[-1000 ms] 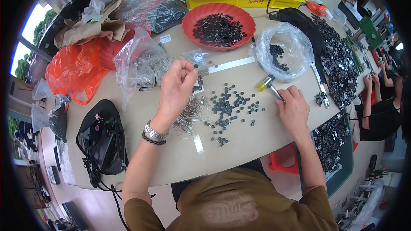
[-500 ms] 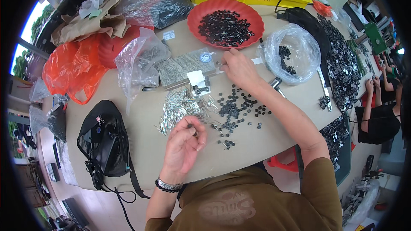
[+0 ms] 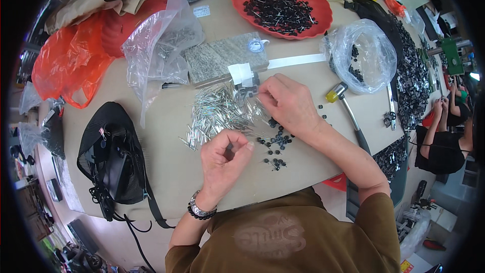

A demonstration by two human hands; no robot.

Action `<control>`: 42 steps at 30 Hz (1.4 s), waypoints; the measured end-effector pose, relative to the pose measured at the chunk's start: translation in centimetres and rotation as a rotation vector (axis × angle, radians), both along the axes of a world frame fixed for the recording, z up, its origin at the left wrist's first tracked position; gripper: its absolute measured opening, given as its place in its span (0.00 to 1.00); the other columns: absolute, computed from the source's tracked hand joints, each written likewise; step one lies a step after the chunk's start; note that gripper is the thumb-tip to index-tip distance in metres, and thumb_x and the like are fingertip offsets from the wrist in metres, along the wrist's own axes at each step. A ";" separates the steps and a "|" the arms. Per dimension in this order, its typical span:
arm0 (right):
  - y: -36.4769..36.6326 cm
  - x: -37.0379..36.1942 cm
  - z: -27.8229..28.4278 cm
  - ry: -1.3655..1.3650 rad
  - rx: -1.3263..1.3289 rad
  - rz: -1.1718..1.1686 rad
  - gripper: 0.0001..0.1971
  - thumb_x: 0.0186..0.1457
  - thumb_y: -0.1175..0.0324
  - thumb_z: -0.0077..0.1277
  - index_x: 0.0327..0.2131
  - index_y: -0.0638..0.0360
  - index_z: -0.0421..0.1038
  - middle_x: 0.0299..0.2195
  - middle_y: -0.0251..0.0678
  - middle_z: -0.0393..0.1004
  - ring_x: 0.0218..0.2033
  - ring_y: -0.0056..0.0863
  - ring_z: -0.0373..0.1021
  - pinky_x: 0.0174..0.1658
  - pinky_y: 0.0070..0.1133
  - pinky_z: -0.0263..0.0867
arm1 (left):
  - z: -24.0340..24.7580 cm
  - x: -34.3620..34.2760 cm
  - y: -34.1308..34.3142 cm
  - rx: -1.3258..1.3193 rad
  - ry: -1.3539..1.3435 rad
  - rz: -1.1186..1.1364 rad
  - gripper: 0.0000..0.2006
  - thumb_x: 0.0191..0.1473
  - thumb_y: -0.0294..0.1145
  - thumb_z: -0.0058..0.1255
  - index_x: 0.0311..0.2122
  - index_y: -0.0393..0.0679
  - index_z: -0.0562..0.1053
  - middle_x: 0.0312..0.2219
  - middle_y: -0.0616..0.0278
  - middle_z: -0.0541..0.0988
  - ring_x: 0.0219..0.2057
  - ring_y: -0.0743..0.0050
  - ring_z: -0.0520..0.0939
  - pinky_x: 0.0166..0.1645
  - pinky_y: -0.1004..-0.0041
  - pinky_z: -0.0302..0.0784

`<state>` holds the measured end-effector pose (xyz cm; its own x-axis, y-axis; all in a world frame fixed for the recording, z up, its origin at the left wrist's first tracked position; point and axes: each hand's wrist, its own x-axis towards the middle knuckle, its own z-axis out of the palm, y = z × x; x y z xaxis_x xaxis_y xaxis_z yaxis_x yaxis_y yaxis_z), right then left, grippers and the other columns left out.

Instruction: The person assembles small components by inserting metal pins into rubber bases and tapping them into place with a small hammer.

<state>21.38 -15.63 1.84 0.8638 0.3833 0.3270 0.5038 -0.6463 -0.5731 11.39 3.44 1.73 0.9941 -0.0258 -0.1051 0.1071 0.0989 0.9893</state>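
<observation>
My left hand (image 3: 226,164) hovers near the table's front edge, its thumb and fingers curled together; what they hold, if anything, is hidden. My right hand (image 3: 290,102) has its fingers pinched beside a small metal fixture (image 3: 247,90) at the near edge of a grey stone block (image 3: 212,60). Whatever lies in that pinch is too small to make out. Between the hands spreads a pile of thin silvery pins (image 3: 214,114). Small round black caps (image 3: 280,140) lie scattered under and beside my right hand. White paper (image 3: 241,74) sits on the block's edge.
Behind the block stands a red scalloped plate (image 3: 326,12) of black-capped pins. To the right are a clear plastic bag (image 3: 376,60) with black caps and a hammer (image 3: 351,114). A black mesh bag (image 3: 113,156) and an orange plastic bag (image 3: 65,63) lie left.
My right hand has come back from near the red plate to the fixture. My left hand's fingers have curled, and the black caps seen in them are no longer visible. The view has shifted.
</observation>
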 end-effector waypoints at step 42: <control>0.7 0.7 -0.4 -0.221 -0.262 0.130 0.07 0.47 0.76 0.55 0.33 0.58 0.72 0.34 0.33 0.69 0.29 0.30 0.74 0.25 0.26 0.71 | 2.4 -1.2 0.6 0.640 -0.101 -0.078 0.14 0.53 0.22 0.59 0.46 0.42 0.80 0.18 0.59 0.74 0.18 0.71 0.73 0.24 0.70 0.70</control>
